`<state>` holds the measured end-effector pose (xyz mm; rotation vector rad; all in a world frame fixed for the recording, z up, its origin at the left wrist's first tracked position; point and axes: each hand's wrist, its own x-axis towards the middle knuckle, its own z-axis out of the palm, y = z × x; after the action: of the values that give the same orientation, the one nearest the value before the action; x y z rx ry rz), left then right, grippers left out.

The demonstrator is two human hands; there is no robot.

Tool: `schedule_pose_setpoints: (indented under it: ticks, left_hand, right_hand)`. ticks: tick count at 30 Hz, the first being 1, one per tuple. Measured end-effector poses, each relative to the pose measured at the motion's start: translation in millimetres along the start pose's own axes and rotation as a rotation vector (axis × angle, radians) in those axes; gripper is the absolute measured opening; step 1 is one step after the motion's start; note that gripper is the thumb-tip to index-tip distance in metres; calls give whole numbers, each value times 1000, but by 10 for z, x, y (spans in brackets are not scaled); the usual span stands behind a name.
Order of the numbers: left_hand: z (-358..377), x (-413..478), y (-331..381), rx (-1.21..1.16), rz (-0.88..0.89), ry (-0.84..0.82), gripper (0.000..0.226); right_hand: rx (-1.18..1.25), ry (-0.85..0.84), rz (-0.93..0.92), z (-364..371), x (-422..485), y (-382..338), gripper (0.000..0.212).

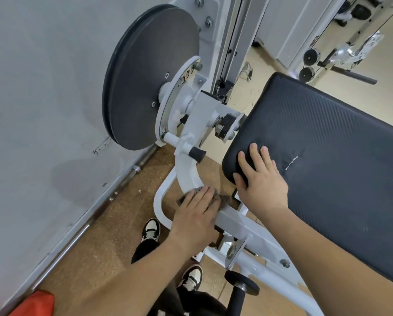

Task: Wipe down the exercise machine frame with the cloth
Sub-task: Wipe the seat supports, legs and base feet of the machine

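Observation:
The white exercise machine frame [187, 169] curves down from a big dark grey disc [150, 78] toward me. My left hand [196, 210] lies flat with straight fingers on a brown-grey cloth [292, 199], pressing it onto the lower bend of the curved white arm. Most of the cloth is hidden under the hand; a crumpled end sticks out to the right. My right hand [262, 179] rests flat with spread fingers on the near corner of the black padded bench [323, 156], thumb over its edge.
A grey wall [43, 87] stands close on the left with a metal bar [81, 231] along its base. My two feet in black-and-white shoes [150, 230] stand on the brown floor. A black knob [242, 283] juts out lower right. Other machines stand at the back right.

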<state>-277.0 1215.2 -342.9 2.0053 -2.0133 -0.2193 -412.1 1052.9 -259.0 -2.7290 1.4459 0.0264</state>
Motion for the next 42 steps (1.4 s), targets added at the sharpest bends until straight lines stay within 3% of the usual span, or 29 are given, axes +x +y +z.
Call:
schedule_pose_setpoints:
  ticks: [3, 6, 8, 11, 14, 18, 21, 23, 25, 28, 30, 33, 35, 37, 40, 42]
  left_hand:
    - [-268, 381, -243, 104, 72, -102, 41]
    - [-294, 528, -98, 74, -128, -138, 42]
    - [-161, 364, 242, -30, -155, -109, 42]
    - [-83, 138, 356, -59, 27, -94, 50]
    - [-277, 354, -83, 185, 243, -224, 57]
    - [-510, 780, -365, 404, -8, -239, 42]
    - [-383, 586, 37, 239, -127, -233, 68]
    - [-192, 325, 470, 24, -123, -231, 68]
    - [-37, 154, 818, -76, 58, -252, 53]
    - [56, 173, 704, 34, 321, -243, 80]
    - [-117, 277, 372, 137, 259, -213, 80]
    - [-302, 345, 17, 280, -49, -114, 77]
    - [-319, 307, 141, 283, -147, -192, 79]
    - [-140, 149, 524, 182, -124, -257, 84]
    - [237, -76, 961, -137, -22, -158, 68]
    - [218, -96, 804, -124, 114, -85, 68]
  right_hand:
    - [14, -34, -36, -55, -37, 67, 58]
    - [49, -69, -27, -76, -22, 57, 58]
    - [65, -80, -25, -79, -18, 50, 58]
    - [60, -96, -39, -66, -5, 86, 59]
    - [57, -83, -44, -55, -23, 104, 59]
    - [61, -73, -44, -35, -14, 87, 58]
    - [80, -55, -37, -9, -15, 91, 57]
    - [94, -39, -32, 6, -22, 76, 57]
    - [98, -40, -25, 8, -28, 75, 56]
    - [101, -48, -24, 9, -40, 84, 56]
    - [102, -47, -27, 10, -30, 99, 56]
    - [92, -52, -34, 14, -20, 102, 56]
    - [79, -47, -30, 30, -18, 88, 56]
    - [88, -28, -22, 40, -28, 67, 57]
    - [81, -34, -14, 36, -50, 61, 58]
    - [76, -46, -13, 11, -43, 62, 58]
